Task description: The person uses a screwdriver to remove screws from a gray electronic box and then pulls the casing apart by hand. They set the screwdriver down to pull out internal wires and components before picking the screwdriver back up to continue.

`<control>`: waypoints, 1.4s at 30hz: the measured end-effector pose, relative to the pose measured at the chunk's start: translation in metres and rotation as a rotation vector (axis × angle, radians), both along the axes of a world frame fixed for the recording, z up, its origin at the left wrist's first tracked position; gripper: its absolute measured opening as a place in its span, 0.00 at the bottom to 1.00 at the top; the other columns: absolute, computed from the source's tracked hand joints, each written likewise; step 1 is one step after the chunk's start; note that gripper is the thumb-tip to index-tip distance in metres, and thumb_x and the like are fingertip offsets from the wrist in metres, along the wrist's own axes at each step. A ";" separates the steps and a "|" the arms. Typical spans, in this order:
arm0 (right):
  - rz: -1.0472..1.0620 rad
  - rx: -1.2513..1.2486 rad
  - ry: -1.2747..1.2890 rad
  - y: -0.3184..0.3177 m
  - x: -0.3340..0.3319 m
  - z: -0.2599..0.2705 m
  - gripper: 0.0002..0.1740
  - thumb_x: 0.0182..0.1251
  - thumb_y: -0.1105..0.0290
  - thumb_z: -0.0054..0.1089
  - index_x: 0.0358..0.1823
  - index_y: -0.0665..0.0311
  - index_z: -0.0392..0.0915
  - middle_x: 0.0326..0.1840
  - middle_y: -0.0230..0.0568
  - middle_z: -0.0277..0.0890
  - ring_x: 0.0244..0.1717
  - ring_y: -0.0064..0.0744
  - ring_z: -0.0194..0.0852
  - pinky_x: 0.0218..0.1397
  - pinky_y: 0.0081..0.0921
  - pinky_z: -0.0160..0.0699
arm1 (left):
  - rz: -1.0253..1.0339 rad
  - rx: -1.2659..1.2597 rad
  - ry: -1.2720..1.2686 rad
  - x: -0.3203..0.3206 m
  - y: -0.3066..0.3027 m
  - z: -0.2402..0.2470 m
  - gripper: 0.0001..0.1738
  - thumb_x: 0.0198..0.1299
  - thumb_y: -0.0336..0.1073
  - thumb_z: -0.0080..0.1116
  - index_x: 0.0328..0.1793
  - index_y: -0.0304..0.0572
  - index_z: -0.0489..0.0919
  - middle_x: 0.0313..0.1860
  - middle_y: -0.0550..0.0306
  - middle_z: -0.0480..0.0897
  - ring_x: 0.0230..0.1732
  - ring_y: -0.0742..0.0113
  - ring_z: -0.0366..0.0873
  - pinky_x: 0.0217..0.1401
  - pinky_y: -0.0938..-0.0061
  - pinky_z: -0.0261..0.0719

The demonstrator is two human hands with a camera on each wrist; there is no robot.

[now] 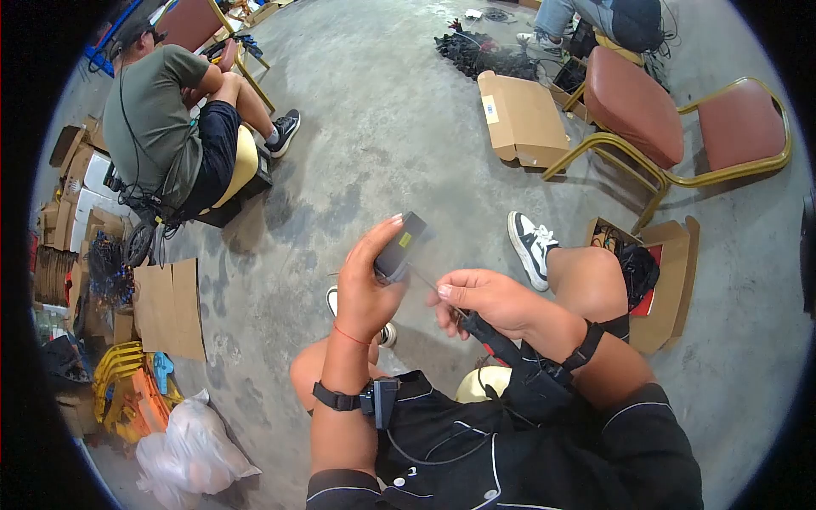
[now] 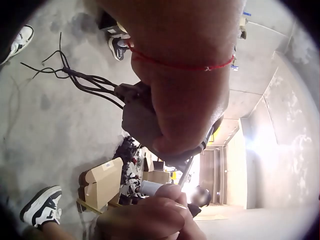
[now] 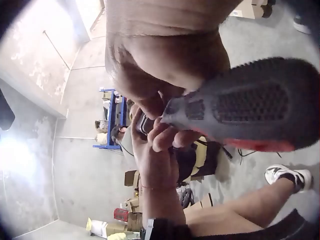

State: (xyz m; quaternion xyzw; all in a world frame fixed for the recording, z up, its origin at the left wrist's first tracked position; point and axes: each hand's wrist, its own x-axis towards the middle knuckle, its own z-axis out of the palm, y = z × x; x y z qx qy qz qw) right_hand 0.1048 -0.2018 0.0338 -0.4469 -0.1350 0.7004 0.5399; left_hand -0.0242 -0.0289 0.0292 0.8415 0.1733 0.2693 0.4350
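Lettering too small to read marks the yellow label (image 1: 405, 240) on the dark block (image 1: 396, 255), which is held above the concrete floor (image 1: 382, 144). The left hand (image 1: 365, 293) grips the block, its fingers along one side and its thumb on the other. The right hand (image 1: 489, 302) has its thumb and fingers closed in a pinch round the thin shaft of the screwdriver (image 1: 491, 340); the shaft reaches toward the block's lower end, though whether its tip touches I cannot tell.

The left wrist view shows dark wires (image 2: 92, 82) leaving one end of the block and splaying into loose ends, which the head view hardly shows. The right wrist view shows the screwdriver's thick, textured grey handle with a red strip; no writing on it can be made out.

Near the floor's right edge, an open carton (image 1: 677, 293) holds a black bundle (image 1: 637, 274) and something flat and red (image 1: 653, 297). Farther up, a closed carton (image 1: 523, 119) bears a pale label (image 1: 490, 109), unreadable here. Toward the lower left corner lies a white plastic bag (image 1: 191, 450), its contents seemingly pale, as far as the blur allows.
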 end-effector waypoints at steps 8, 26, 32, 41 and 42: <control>-0.152 -0.064 -0.098 0.002 -0.007 -0.012 0.10 0.73 0.69 0.63 0.46 0.68 0.77 0.35 0.39 0.80 0.34 0.27 0.80 0.39 0.25 0.80 | -0.016 0.196 0.017 0.003 -0.001 -0.001 0.35 0.42 0.18 0.64 0.61 0.46 0.80 0.63 0.54 0.83 0.66 0.52 0.79 0.69 0.60 0.71; -0.233 -0.075 -0.314 0.003 -0.009 -0.013 0.11 0.72 0.68 0.65 0.42 0.70 0.81 0.33 0.39 0.83 0.32 0.26 0.79 0.37 0.24 0.79 | -0.025 0.312 0.114 0.008 -0.015 0.000 0.35 0.43 0.20 0.65 0.63 0.48 0.79 0.64 0.56 0.82 0.68 0.54 0.77 0.74 0.55 0.65; -0.287 -0.093 -0.721 0.005 -0.013 -0.016 0.09 0.69 0.69 0.67 0.40 0.69 0.81 0.30 0.37 0.82 0.29 0.22 0.78 0.34 0.24 0.79 | 0.004 0.315 0.123 0.011 -0.019 -0.008 0.36 0.42 0.19 0.63 0.63 0.46 0.79 0.65 0.54 0.82 0.68 0.53 0.77 0.73 0.57 0.66; -0.220 -0.014 -0.552 0.010 -0.008 -0.012 0.14 0.74 0.63 0.58 0.39 0.67 0.85 0.29 0.36 0.84 0.28 0.24 0.74 0.35 0.28 0.74 | 0.035 0.241 0.075 0.012 -0.018 -0.011 0.36 0.42 0.19 0.66 0.64 0.45 0.78 0.65 0.51 0.81 0.67 0.50 0.77 0.71 0.59 0.68; -0.212 -0.005 -0.590 0.011 -0.009 -0.013 0.15 0.75 0.62 0.56 0.39 0.66 0.85 0.29 0.37 0.83 0.28 0.25 0.74 0.35 0.29 0.74 | 0.040 0.255 0.087 0.012 -0.018 -0.011 0.37 0.42 0.19 0.66 0.64 0.45 0.78 0.65 0.52 0.81 0.66 0.51 0.77 0.71 0.59 0.68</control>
